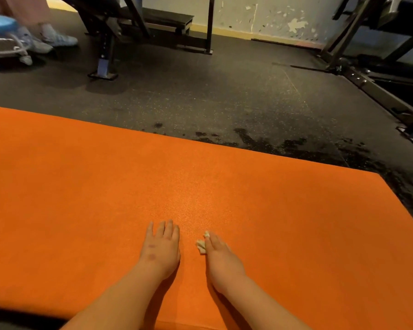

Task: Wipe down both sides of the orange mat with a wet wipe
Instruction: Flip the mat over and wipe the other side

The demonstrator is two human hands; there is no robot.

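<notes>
The orange mat lies flat on the dark floor and fills the lower part of the head view. My left hand rests palm down on the mat with its fingers straight. Just to its right, my right hand presses a small crumpled white wet wipe against the mat. Most of the wipe is hidden under the fingers; only its left edge shows. Both forearms reach in from the bottom edge.
Wet dark patches mark the rubber floor beyond the mat's far edge. Black gym machine frames stand at the back left and right. Another person's feet in light shoes and a blue-topped stool are at the far left.
</notes>
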